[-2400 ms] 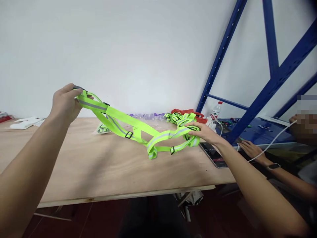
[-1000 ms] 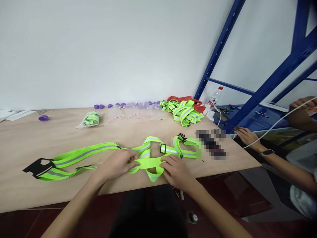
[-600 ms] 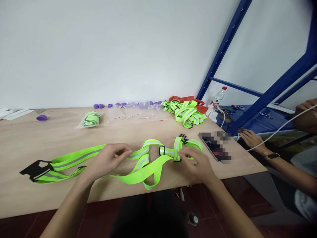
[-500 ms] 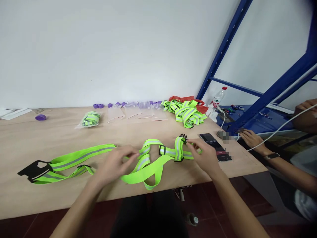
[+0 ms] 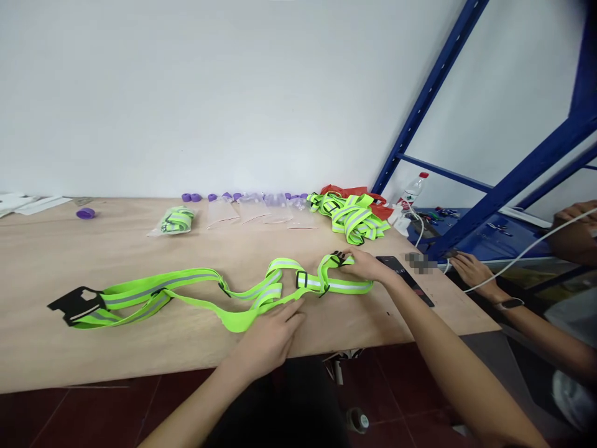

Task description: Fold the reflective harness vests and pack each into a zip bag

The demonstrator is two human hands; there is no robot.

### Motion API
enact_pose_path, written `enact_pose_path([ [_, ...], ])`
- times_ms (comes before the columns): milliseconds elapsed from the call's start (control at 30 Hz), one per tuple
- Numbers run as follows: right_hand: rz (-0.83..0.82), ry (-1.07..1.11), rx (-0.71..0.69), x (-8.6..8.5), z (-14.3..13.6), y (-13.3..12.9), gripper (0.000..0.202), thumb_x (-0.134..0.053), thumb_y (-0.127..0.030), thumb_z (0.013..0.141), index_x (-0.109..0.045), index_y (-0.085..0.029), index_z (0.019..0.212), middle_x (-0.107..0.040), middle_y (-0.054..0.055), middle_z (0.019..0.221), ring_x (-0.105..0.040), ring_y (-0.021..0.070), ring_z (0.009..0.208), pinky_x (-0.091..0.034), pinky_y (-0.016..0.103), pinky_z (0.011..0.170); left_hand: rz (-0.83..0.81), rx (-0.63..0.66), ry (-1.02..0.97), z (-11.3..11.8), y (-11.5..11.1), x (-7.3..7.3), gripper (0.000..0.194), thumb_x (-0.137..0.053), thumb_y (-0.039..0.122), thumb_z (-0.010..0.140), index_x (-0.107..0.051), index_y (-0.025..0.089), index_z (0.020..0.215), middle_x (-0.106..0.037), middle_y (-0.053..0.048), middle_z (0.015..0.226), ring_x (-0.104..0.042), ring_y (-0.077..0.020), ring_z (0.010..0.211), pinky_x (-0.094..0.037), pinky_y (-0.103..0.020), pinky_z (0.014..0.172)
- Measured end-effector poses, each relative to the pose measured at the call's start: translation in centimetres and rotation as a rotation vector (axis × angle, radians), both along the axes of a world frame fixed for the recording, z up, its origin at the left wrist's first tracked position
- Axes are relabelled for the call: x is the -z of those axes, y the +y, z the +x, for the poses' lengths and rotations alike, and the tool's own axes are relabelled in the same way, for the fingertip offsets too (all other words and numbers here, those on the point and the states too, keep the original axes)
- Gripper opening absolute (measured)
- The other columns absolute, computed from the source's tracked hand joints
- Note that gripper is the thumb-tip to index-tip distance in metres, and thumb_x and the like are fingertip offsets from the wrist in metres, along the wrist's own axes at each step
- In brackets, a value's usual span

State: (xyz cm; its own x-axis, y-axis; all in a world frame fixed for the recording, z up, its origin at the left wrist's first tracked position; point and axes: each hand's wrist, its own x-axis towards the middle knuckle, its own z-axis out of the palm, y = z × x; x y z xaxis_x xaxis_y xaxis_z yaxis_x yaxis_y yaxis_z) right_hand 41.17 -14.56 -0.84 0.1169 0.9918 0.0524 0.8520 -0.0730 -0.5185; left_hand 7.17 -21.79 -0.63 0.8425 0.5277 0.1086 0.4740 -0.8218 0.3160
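A lime-green reflective strap (image 5: 175, 275) with a silver stripe lies looped along the table. At its left end sits a flat black plastic piece (image 5: 77, 305). My left hand (image 5: 273, 333) is closed at the strap's lower edge near the middle, fingertips pinching the band; the thumb side is partly hidden. My right hand (image 5: 362, 264) grips the black side-release buckle (image 5: 339, 255) at the strap's right end, its prongs pointing up and left. Between the hands, a black slider (image 5: 302, 279) sits on the strap.
Behind lie a bagged strap (image 5: 177, 220), clear plastic bags (image 5: 252, 208), purple rolls (image 5: 85, 213) and a pile of straps (image 5: 354, 214) on red plastic. A phone (image 5: 405, 280) lies beside my right forearm. At right are a blue rack (image 5: 433, 93), a bottle (image 5: 414, 188) and a co-worker's hand (image 5: 471, 270).
My left hand has moved right and toward me along the strap, and the hanging loop there is straighter. My right hand has shifted slightly left and up onto the buckle.
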Motion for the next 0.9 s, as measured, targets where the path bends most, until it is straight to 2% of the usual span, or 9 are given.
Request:
enact_pose_path([
  [167, 0.138, 0.056, 0.054, -0.7, 1.5, -0.7, 0.032, -0.057, -0.024, 0.076, -0.066, -0.019, 0.107, -0.074, 0.008, 0.109, -0.068, 0.0258, 0.097, -0.051, 0.037, 0.087, -0.001, -0.018, -0.057, -2.3, 1.1, 0.0, 0.052, -0.040, 0.004, 0.090, -0.054, 0.023, 0.137, -0.026, -0.010, 0.165, -0.068, -0.0278, 0.115, -0.059, -0.039, 0.088],
  [233, 0.186, 0.058, 0.066, -1.2, 2.1, -1.1, 0.034, -0.054, -0.025, 0.077, -0.065, -0.020, 0.109, -0.072, 0.009, 0.114, -0.067, 0.0276, 0.105, -0.050, 0.039, 0.092, 0.002, 0.015, -0.169, -3.1, 1.3, -0.5, 0.048, -0.040, 0.009, 0.094, -0.053, 0.024, 0.138, -0.032, -0.009, 0.163, -0.066, -0.0256, 0.119, -0.058, -0.036, 0.091],
  [333, 0.207, 0.064, 0.011, -1.2, 2.5, -1.6, 0.034, -0.056, -0.031, 0.075, -0.068, -0.021, 0.106, -0.071, 0.010, 0.118, -0.064, 0.0305, 0.112, -0.046, 0.044, 0.100, 0.074, -0.042, -0.377, -5.0, 1.9, -1.9, 0.041, -0.040, 0.014, 0.098, -0.057, 0.024, 0.133, -0.056, -0.007, 0.147, -0.062, -0.0219, 0.125, -0.053, -0.032, 0.100],
  [467, 0.214, 0.042, -0.054, 0.2, 3.0, -2.0, 0.038, -0.059, -0.045, 0.074, -0.070, -0.023, 0.103, -0.072, 0.011, 0.116, -0.064, 0.0348, 0.113, -0.045, 0.049, 0.102, 0.285, -0.427, -0.532, -10.4, 3.7, -3.7, 0.032, -0.045, 0.018, 0.097, -0.063, 0.024, 0.123, -0.071, -0.006, 0.124, -0.067, -0.0225, 0.116, -0.052, -0.036, 0.100],
  [567, 0.238, 0.017, -0.021, 1.4, 3.5, -1.6, 0.038, -0.057, -0.052, 0.075, -0.069, -0.025, 0.099, -0.072, 0.012, 0.114, -0.064, 0.0357, 0.113, -0.046, 0.050, 0.101, 0.500, -0.887, -0.516, -16.6, 4.6, -4.5, 0.029, -0.050, 0.028, 0.096, -0.064, 0.021, 0.120, -0.067, -0.012, 0.129, -0.062, -0.0305, 0.121, -0.047, -0.047, 0.105],
  [633, 0.219, -0.020, 0.015, 2.0, 3.7, -1.3, 0.038, -0.057, -0.057, 0.073, -0.070, -0.026, 0.091, -0.071, 0.013, 0.111, -0.064, 0.0366, 0.111, -0.047, 0.050, 0.099, 0.544, -1.238, -0.407, -21.0, 4.7, -4.5, 0.042, -0.058, 0.041, 0.091, -0.061, 0.018, 0.126, -0.057, -0.019, 0.141, -0.055, -0.0417, 0.128, -0.044, -0.058, 0.104],
  [700, 0.182, -0.057, 0.052, 2.3, 3.7, -1.0, 0.040, -0.057, -0.061, 0.069, -0.068, -0.025, 0.084, -0.071, 0.013, 0.108, -0.065, 0.0375, 0.107, -0.049, 0.051, 0.096, 0.348, -1.410, -0.263, -24.6, 4.8, -4.2, 0.055, -0.064, 0.051, 0.083, -0.060, 0.016, 0.125, -0.060, -0.023, 0.135, -0.057, -0.0477, 0.121, -0.048, -0.059, 0.093],
  [800, 0.162, -0.068, 0.058, 2.4, 3.4, -1.3, 0.042, -0.055, -0.062, 0.068, -0.065, -0.024, 0.083, -0.071, 0.013, 0.103, -0.066, 0.0375, 0.103, -0.050, 0.051, 0.094, -0.013, -1.361, -0.179, -27.7, 5.1, -3.6, 0.045, -0.063, 0.054, 0.079, -0.065, 0.017, 0.106, -0.073, -0.016, 0.104, -0.068, -0.0397, 0.098, -0.054, -0.044, 0.076],
  [900, 0.201, -0.103, -0.026, 1.9, 2.6, -2.4, 0.045, -0.052, -0.056, 0.073, -0.065, -0.022, 0.099, -0.069, 0.015, 0.114, -0.063, 0.0362, 0.115, -0.047, 0.049, 0.101, -0.207, -1.381, -0.210, -28.2, 5.8, -3.6, 0.038, -0.059, 0.053, 0.080, -0.064, 0.018, 0.092, -0.072, -0.007, 0.076, -0.070, -0.0308, 0.073, -0.051, -0.034, 0.061],
])
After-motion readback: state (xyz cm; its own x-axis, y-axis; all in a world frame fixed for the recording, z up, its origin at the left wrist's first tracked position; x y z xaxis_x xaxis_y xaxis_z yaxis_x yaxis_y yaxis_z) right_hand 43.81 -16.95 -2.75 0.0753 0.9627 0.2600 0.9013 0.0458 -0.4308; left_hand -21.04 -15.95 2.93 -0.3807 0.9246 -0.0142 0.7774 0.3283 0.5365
